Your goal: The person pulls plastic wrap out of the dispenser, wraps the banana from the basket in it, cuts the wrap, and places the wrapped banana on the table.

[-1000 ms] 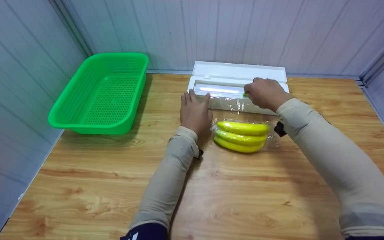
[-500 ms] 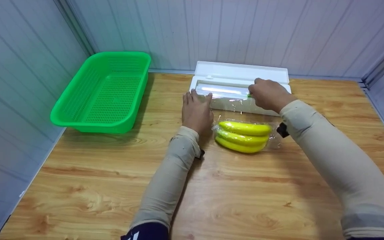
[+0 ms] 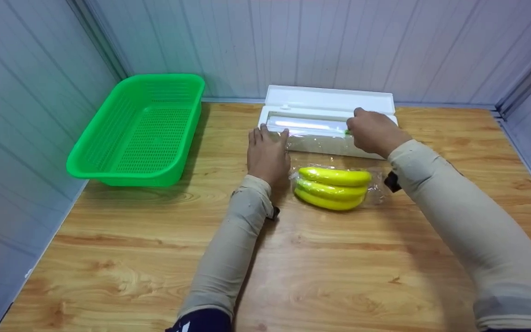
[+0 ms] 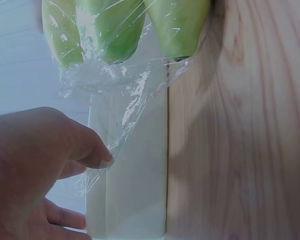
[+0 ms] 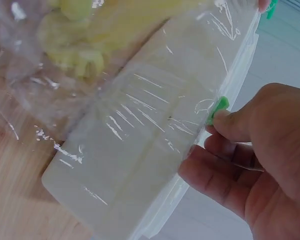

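Note:
A white cling film dispenser [image 3: 321,146] with its lid raised lies at the back of the table, its clear film [image 5: 140,107] stretched over the front edge. Bananas [image 3: 332,189] wrapped in film lie just in front of it. My left hand [image 3: 268,156] rests on the dispenser's left end, fingers spread over the edge and thumb pressing the film [image 4: 132,112]. Toward the other end, my right hand [image 3: 375,133] pinches a small green slide cutter [image 5: 219,110] between thumb and fingers on the dispenser's edge. The roll [image 3: 309,124] shows inside the box.
A green plastic basket [image 3: 76,162] stands at the left of the wooden table [image 3: 339,276]. Panelled walls [image 3: 228,50] close off the back and both sides. The bananas lie between my forearms.
My right hand has slid a little to the right along the dispenser with the green slide cutter. My left hand and the bananas have stayed in place; the head view shifted slightly.

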Demonstrator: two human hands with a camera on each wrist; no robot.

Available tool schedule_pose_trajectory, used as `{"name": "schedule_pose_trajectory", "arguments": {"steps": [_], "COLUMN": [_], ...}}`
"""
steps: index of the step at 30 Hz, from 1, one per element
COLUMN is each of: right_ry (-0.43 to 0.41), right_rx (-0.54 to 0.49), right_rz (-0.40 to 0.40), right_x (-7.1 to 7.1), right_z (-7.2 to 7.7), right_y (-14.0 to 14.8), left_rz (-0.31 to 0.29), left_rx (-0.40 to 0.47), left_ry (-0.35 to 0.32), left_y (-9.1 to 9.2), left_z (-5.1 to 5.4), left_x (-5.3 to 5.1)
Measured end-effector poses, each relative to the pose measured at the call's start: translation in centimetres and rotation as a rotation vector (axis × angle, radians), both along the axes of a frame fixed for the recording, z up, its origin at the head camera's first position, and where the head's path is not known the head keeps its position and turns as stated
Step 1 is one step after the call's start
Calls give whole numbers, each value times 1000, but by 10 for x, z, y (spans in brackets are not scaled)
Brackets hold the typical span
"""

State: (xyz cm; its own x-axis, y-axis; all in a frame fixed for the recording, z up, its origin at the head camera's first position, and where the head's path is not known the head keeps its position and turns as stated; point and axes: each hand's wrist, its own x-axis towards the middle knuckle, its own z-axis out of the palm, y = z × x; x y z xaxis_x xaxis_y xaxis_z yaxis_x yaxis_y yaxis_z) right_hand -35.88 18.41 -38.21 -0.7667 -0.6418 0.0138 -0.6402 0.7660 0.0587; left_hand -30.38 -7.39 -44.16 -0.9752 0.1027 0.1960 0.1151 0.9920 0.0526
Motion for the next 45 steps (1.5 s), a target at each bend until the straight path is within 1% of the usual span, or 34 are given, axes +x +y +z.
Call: {"name": "schedule_pose_trajectory", "arguments": {"steps": [4, 6, 8, 12, 18, 20, 24, 31, 35, 39, 45], "right_ry": [64, 74, 62, 13, -12, -25, -67, -127, -121, -96, -63], "right_rx": [-2, -13, -34, -84, -152, -166, -166, -152, -149, -144, -94], "right_rz": [-29, -46, -57, -71, -82, -89, -98, -111, -108, -93, -109], "right_x": [4, 5, 4, 2, -2, -3, -5, -2, -1, 1, 4], "right_z": [-4, -5, -6, -6, -9, -9, -5, 4, 6, 6, 4], "right_y": [-1, 0, 1, 2, 0, -1, -4, -5, 1, 4, 3], "left_rz": [9, 12, 15, 21, -15, -25, -24, -30, -29, -20, -27], "left_rx": [8, 8, 9, 8, 17, 23, 38, 51, 51, 32, 31], "left_ry": [-12, -18, -21, -7, 48, 53, 45, 43, 36, 33, 25], "left_y": [-2, -2, -3, -6, -12, -13, -15, -14, -12, -13, -15], "left_z": [-2, -3, -3, -3, -4, -3, -2, 1, 1, 2, 1], "left_x": [-1, -1, -2, -3, 0, 2, 3, 3, 2, 2, 3]}}
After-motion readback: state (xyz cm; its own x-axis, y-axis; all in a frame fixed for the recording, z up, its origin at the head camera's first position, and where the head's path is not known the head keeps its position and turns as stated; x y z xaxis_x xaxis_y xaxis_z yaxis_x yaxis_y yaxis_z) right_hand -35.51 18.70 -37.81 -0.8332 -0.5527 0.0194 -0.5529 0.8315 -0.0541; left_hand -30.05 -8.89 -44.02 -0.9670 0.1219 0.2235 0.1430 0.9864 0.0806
